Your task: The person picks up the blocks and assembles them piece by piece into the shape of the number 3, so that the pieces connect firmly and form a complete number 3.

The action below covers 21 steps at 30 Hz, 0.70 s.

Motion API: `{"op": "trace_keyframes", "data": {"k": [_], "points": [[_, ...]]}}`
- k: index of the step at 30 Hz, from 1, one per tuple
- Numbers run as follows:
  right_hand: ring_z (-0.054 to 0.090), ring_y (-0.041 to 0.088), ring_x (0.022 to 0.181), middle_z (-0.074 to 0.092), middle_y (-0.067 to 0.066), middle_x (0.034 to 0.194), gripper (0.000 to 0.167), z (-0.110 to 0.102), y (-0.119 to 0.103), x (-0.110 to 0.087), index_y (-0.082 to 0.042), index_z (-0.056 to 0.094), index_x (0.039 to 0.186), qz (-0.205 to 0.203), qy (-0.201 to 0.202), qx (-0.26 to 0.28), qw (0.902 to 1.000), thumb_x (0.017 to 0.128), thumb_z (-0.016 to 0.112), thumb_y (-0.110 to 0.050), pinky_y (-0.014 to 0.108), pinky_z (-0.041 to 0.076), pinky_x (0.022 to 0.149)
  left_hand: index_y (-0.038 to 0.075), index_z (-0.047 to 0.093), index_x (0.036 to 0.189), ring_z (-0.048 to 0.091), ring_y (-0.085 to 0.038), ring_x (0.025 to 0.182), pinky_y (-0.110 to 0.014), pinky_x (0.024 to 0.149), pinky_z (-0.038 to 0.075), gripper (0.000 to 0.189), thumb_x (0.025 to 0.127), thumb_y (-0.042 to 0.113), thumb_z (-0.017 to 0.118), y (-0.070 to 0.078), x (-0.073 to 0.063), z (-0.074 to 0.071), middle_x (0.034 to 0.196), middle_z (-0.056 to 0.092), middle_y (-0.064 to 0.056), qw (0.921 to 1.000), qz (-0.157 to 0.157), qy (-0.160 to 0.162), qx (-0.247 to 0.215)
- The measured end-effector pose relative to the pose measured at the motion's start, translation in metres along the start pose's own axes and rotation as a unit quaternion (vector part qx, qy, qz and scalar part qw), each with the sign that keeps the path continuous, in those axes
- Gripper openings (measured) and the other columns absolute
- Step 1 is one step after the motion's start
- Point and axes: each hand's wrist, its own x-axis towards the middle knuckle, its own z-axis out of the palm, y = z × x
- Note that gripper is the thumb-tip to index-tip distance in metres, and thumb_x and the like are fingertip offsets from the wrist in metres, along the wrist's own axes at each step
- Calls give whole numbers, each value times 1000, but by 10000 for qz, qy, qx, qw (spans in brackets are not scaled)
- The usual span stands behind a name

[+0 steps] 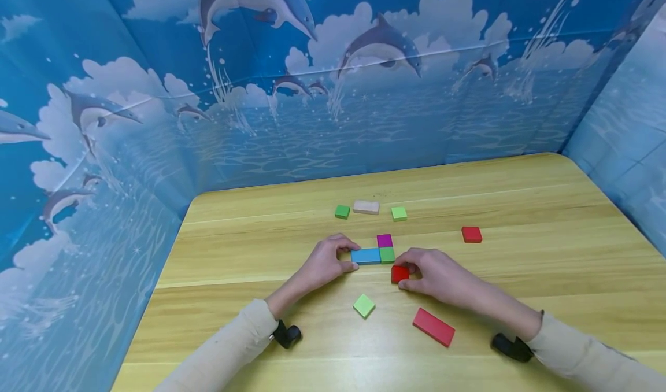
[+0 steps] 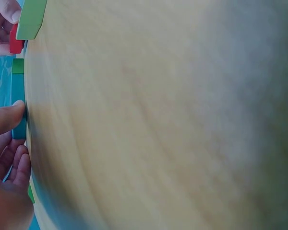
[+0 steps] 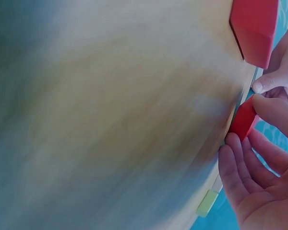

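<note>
My left hand (image 1: 326, 259) pinches the left end of a flat blue block (image 1: 366, 256), thumb on its near side and a finger at its far corner. At the blue block's right end sits a green square block (image 1: 387, 255), with a purple block (image 1: 384, 240) against its far side. Between thumb and fingers, my right hand (image 1: 437, 273) holds a small red block (image 1: 399, 274) just nearer than the green one. The right wrist view shows that red block (image 3: 244, 117) gripped close over the tabletop.
A light green block (image 1: 364, 306) and a long red block (image 1: 434, 326) lie nearer on the wooden table (image 1: 250, 224). Farther back are a green block (image 1: 342, 211), a pale block (image 1: 366, 207), another light green block (image 1: 399, 213) and a red square (image 1: 472, 234).
</note>
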Motion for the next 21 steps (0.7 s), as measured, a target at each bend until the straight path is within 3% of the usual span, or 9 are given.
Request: {"op": "trace_keyframes", "data": {"k": [8, 21], "points": [[53, 12, 83, 62, -9, 100, 38, 2, -1, 2, -15, 70, 115, -78, -51, -107, 9999, 80, 83, -27, 29, 50, 74, 11, 72, 114, 55, -12, 98, -28, 88, 46, 31, 83, 12, 79, 0, 0, 1, 104, 63, 7, 10000, -19, -14, 8], [59, 10, 89, 64, -11, 102, 31, -6, 6, 3, -17, 72, 111, -213, -184, 428, 9987, 81, 82, -18, 28, 53, 78, 11, 72, 113, 55, -12, 98, -28, 88, 46, 31, 83, 11, 80, 2, 0, 0, 104, 63, 7, 10000, -42, -9, -33]]}}
